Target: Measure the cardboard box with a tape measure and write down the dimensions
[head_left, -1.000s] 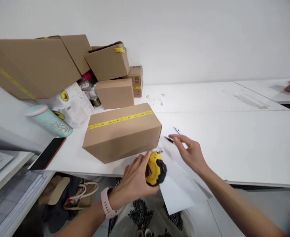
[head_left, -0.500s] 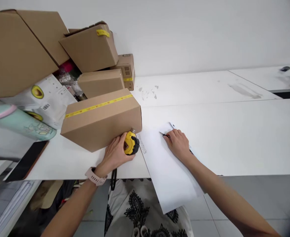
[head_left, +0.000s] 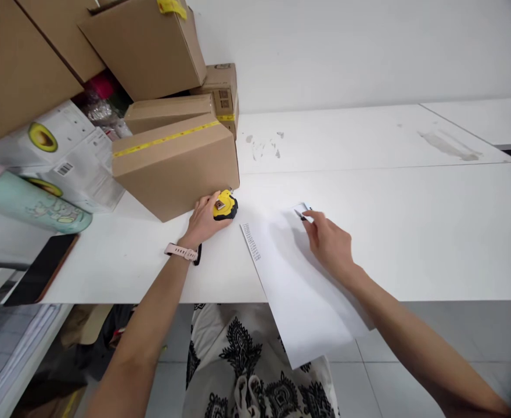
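Note:
My left hand (head_left: 202, 222) is closed round a yellow and black tape measure (head_left: 226, 206), which rests on the table against the near side of a taped cardboard box (head_left: 181, 165). A dark strap hangs by that wrist. Over the upper part of a white sheet of paper (head_left: 290, 290), my right hand (head_left: 328, 241) pinches a pen (head_left: 300, 215) with its tip pointing up and left. Small printed rows run along the sheet's left edge, and its lower end hangs past the table edge. Another sheet or pad seems to lie partly under it.
More cardboard boxes (head_left: 146, 49) are stacked at the back left. White cartons with avocado pictures (head_left: 68, 162) stand beside a mint-green bottle (head_left: 50, 203). A dark phone-like slab (head_left: 42, 270) lies at the table's left edge. The white table (head_left: 412, 232) runs right along the wall.
My right hand has lifted a little off the paper with the pen. The left hand and tape measure have turned slightly against the box. The view has tilted down.

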The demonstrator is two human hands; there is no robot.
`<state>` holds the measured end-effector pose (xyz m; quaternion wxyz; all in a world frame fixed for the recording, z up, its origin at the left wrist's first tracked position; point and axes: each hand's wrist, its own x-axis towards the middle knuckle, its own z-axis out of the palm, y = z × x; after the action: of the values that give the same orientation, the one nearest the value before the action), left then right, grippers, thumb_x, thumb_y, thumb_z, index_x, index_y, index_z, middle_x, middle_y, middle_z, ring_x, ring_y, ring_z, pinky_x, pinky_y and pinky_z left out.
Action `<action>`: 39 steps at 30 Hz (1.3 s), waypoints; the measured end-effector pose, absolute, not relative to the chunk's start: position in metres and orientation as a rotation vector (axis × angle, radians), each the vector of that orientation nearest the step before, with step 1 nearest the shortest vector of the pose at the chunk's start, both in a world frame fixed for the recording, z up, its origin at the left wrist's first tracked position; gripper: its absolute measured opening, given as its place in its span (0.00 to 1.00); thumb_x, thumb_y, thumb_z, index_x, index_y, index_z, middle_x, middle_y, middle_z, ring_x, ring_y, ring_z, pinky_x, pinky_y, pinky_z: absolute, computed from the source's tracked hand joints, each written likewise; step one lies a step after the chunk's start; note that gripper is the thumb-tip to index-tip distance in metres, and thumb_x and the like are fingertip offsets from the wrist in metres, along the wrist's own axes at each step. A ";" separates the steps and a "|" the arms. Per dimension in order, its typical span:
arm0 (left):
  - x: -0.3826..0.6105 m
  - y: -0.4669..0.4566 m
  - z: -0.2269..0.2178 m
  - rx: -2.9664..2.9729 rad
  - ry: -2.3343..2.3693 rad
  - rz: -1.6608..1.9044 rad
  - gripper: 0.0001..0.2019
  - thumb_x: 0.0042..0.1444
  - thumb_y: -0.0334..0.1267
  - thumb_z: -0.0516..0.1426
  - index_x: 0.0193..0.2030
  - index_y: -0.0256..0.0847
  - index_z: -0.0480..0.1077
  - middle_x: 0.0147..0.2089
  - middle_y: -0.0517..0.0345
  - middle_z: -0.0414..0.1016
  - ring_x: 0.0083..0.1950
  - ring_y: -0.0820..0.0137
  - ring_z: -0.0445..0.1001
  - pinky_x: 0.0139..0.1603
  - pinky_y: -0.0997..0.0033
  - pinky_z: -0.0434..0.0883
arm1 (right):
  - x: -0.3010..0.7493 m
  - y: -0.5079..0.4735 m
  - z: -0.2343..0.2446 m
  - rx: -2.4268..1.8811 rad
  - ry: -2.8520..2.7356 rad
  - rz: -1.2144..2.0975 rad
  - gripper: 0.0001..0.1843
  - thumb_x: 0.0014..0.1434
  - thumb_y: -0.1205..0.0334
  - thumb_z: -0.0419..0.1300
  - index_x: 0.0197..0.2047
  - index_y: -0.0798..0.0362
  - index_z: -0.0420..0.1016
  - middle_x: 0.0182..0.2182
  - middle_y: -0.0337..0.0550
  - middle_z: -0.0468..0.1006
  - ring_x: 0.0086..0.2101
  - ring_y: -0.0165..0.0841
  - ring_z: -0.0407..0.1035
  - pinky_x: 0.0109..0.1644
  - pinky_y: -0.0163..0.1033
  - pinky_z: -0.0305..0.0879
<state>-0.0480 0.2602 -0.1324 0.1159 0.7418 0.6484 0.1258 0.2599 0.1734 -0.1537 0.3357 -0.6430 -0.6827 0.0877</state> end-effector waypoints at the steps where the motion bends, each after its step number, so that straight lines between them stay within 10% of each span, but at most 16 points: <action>1: -0.044 0.252 -0.134 2.195 1.935 0.445 0.41 0.57 0.43 0.63 0.74 0.37 0.55 0.70 0.37 0.63 0.71 0.44 0.59 0.69 0.45 0.63 | 0.261 0.169 -0.139 -1.598 -1.716 0.418 0.17 0.73 0.49 0.50 0.55 0.48 0.72 0.25 0.39 0.74 0.25 0.35 0.65 0.31 0.39 0.57; 6: -0.013 0.151 -0.150 2.565 1.579 1.003 0.27 0.67 0.41 0.58 0.71 0.38 0.59 0.69 0.40 0.68 0.72 0.52 0.63 0.72 0.46 0.63 | 0.256 0.150 -0.081 -1.107 -1.337 1.316 0.14 0.67 0.48 0.60 0.53 0.42 0.76 0.25 0.35 0.74 0.26 0.32 0.67 0.35 0.41 0.68; 12: -0.010 0.069 -0.183 2.952 0.971 0.481 0.34 0.70 0.51 0.53 0.73 0.28 0.56 0.74 0.41 0.65 0.76 0.53 0.59 0.76 0.45 0.57 | 0.234 0.146 -0.100 -0.808 -1.145 1.735 0.17 0.56 0.51 0.71 0.49 0.41 0.81 0.40 0.42 0.84 0.41 0.40 0.79 0.47 0.51 0.76; 18: -0.004 0.070 -0.198 2.934 1.194 0.527 0.24 0.69 0.30 0.53 0.71 0.34 0.61 0.75 0.46 0.64 0.76 0.58 0.62 0.76 0.47 0.60 | 0.206 0.146 -0.137 -0.918 -1.134 1.619 0.20 0.51 0.45 0.75 0.41 0.46 0.79 0.32 0.40 0.84 0.35 0.37 0.77 0.47 0.48 0.74; 24: 0.014 0.067 -0.202 2.772 1.425 0.728 0.23 0.64 0.22 0.54 0.65 0.40 0.69 0.72 0.39 0.66 0.74 0.52 0.65 0.70 0.45 0.68 | 0.183 0.145 -0.170 -1.070 -1.044 1.498 0.33 0.63 0.27 0.53 0.47 0.49 0.77 0.29 0.41 0.81 0.33 0.35 0.75 0.46 0.45 0.71; 27: 0.016 0.071 -0.202 2.767 1.448 0.726 0.23 0.65 0.23 0.52 0.65 0.36 0.68 0.70 0.40 0.70 0.71 0.53 0.68 0.69 0.46 0.70 | 0.178 0.147 -0.175 -1.118 -1.106 1.456 0.32 0.61 0.31 0.61 0.53 0.49 0.78 0.41 0.47 0.84 0.44 0.38 0.77 0.53 0.46 0.70; 33: 0.019 0.080 -0.195 2.818 1.466 0.603 0.22 0.66 0.26 0.51 0.66 0.30 0.67 0.65 0.38 0.75 0.65 0.53 0.74 0.63 0.47 0.74 | 0.171 0.152 -0.173 -1.316 -1.216 1.109 0.25 0.62 0.38 0.63 0.28 0.50 0.71 0.22 0.34 0.67 0.26 0.30 0.61 0.32 0.38 0.62; 39: 0.020 0.078 -0.194 2.777 1.505 0.644 0.21 0.64 0.28 0.55 0.64 0.32 0.69 0.68 0.36 0.72 0.68 0.50 0.71 0.67 0.44 0.72 | 0.173 0.150 -0.181 -1.278 -1.240 1.119 0.18 0.58 0.46 0.69 0.38 0.49 0.71 0.30 0.35 0.73 0.29 0.30 0.66 0.34 0.37 0.65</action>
<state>0.0202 0.0784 -0.1936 -0.0409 0.8608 0.4665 0.1995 0.1726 0.1500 -0.1815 0.4964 -0.5275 -0.5117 0.4620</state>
